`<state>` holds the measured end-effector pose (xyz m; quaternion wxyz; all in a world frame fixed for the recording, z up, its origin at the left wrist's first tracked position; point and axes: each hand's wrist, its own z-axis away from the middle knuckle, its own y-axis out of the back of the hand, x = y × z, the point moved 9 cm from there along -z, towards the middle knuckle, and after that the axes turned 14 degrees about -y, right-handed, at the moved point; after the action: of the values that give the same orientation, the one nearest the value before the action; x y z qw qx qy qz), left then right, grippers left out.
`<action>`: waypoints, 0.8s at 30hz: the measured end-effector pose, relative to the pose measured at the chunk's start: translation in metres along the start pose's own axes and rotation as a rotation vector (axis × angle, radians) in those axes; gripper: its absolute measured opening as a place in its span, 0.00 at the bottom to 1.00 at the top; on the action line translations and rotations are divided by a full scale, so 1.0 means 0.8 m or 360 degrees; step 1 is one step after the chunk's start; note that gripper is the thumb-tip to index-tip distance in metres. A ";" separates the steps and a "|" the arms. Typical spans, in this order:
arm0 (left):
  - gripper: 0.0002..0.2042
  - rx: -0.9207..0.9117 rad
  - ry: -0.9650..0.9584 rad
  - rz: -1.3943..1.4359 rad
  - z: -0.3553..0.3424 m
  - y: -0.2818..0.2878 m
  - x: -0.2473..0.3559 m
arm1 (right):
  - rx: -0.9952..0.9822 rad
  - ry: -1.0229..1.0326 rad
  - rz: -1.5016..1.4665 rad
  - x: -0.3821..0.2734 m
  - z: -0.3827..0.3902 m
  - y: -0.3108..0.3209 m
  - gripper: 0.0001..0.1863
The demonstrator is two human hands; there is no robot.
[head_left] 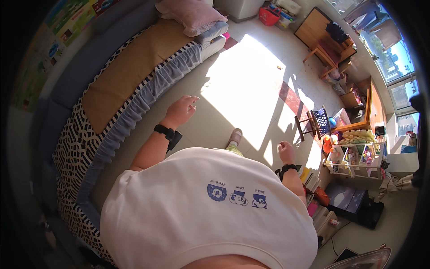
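Note:
My left hand (181, 110) hangs in the air over the pale floor, beside the long sofa. Its fingers are loosely bent and apart, with nothing between them. A black band (166, 132) with a dark block circles that wrist. On the other side, my right hand (286, 153) is held low near my body, its fingers curled in and no object showing in them. It also wears a black wristband (289, 168). Neither hand touches anything. One foot in a pinkish shoe (235, 137) shows on the floor ahead of my white shirt (197, 215).
Along the left runs a sofa with a brown mat (130, 67) and a pink pillow (192, 15). To the right are a small folding stool (313, 123), a toy rack (356, 157), a black box-shaped device (351, 201) and wooden furniture (371, 105). A red basket (269, 16) stands far ahead.

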<state>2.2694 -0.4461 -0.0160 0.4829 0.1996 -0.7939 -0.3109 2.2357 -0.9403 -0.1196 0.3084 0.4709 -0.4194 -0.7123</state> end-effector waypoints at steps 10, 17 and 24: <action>0.11 0.0214 0.0444 -0.0241 -0.173 0.002 -0.155 | -0.0188 0.0595 0.0130 -0.238 -0.417 -0.039 0.08; 0.12 0.0410 0.0781 -0.0157 -0.219 0.036 -0.269 | -0.0486 0.0622 0.0263 -0.460 -0.582 -0.136 0.15; 0.12 0.0405 0.0802 -0.0117 -0.338 0.053 -0.366 | -0.0760 0.0741 0.0243 -0.606 -0.653 -0.218 0.13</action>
<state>2.6426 -0.3158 -0.0833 0.6245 0.3583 -0.6737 -0.1665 2.8909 -0.6163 -0.1819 0.5497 0.5025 -0.1931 -0.6388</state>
